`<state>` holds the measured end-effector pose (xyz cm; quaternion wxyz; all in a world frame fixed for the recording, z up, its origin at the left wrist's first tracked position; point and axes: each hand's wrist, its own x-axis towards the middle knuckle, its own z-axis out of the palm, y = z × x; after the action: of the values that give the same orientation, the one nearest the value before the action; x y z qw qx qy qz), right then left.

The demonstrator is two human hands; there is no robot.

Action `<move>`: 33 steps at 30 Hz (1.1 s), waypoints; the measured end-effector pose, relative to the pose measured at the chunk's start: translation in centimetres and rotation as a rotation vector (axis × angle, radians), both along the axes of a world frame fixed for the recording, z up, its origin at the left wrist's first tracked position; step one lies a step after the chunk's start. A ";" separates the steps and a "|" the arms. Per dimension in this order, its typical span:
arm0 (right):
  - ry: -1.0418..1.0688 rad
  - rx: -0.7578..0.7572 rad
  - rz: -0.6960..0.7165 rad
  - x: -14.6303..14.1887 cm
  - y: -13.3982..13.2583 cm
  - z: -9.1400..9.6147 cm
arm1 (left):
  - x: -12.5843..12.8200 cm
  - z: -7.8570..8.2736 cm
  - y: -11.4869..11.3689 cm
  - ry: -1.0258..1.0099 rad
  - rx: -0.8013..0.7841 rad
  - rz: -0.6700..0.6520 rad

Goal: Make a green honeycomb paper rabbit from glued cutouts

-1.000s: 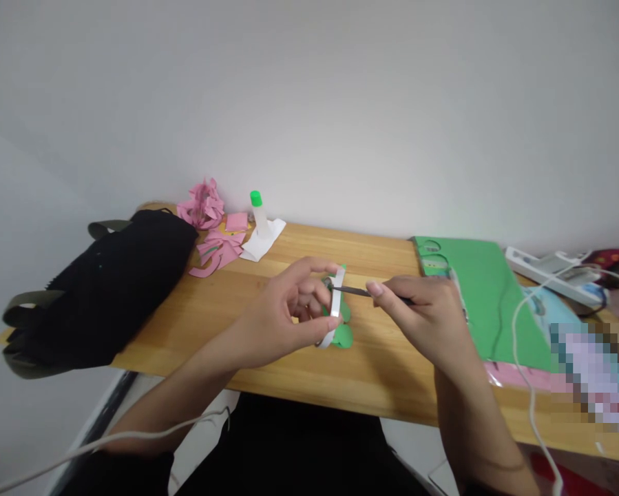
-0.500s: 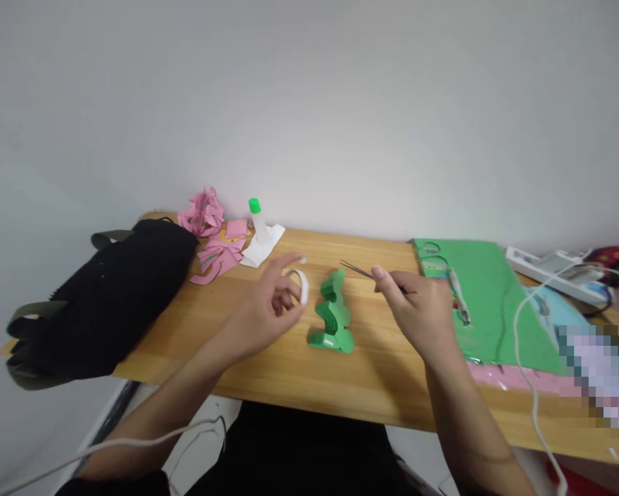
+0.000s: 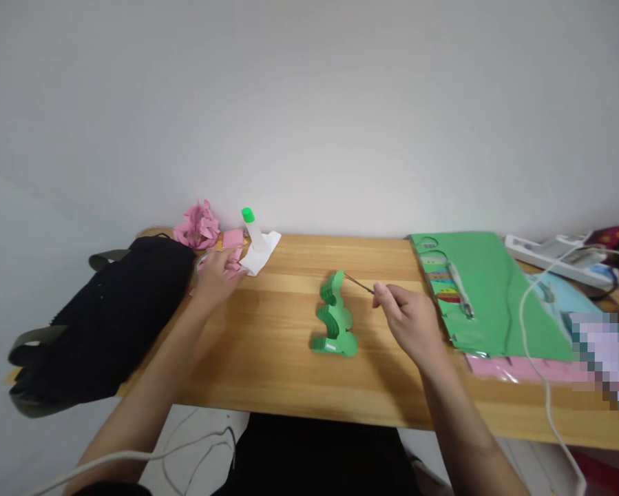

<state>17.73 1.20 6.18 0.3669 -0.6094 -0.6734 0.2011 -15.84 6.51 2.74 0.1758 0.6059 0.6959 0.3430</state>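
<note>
My right hand [image 3: 410, 320] grips a pair of thin dark tweezers [image 3: 359, 284], with the tips pointing left near the top of a stack of green wavy-edged paper shapes [image 3: 343, 318]. That stack rests on the wooden table, its layers fanned out to the left, with a small white patch [image 3: 331, 346] at its lower end. Over at the left, my left hand [image 3: 217, 279] reaches over the pink paper scraps [image 3: 234, 264], thumb and fingers apart. No white ring shows in it; part of the hand's far side is hidden.
A green-capped glue stick [image 3: 252, 227] stands on white paper [image 3: 262, 256] by crumpled pink paper [image 3: 198, 226]. A black bag [image 3: 118, 317] lies left. Green sheets [image 3: 487, 296] in clear wrap, a white cable [image 3: 526, 344] and a power strip [image 3: 557, 260] occupy the right.
My left hand has moved left, from beside the green stack to the pink scraps; the white ring seen at its fingers is no longer visible. The tweezers' tips have shifted slightly down.
</note>
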 end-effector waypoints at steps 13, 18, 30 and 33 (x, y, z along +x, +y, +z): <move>0.776 -0.365 0.278 -5.1 -1.8 -0.1 | 10.8 3.7 -7.7 -0.883 -0.207 -0.600; 0.749 -0.373 0.265 -4.7 -2.2 -1.1 | 11.2 2.6 -7.7 -0.341 0.180 -0.579; 0.685 -0.296 0.223 -4.4 -2.8 -1.0 | 12.7 3.3 -7.3 -0.402 0.176 -0.490; 0.675 -0.284 0.215 -4.2 -2.9 -1.1 | 12.8 3.2 -7.2 -0.451 0.161 -0.506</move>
<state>13.49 -1.67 5.09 0.4568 -0.4795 -0.5403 0.5191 -3.03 -0.71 5.95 0.3561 0.6800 0.4382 0.4677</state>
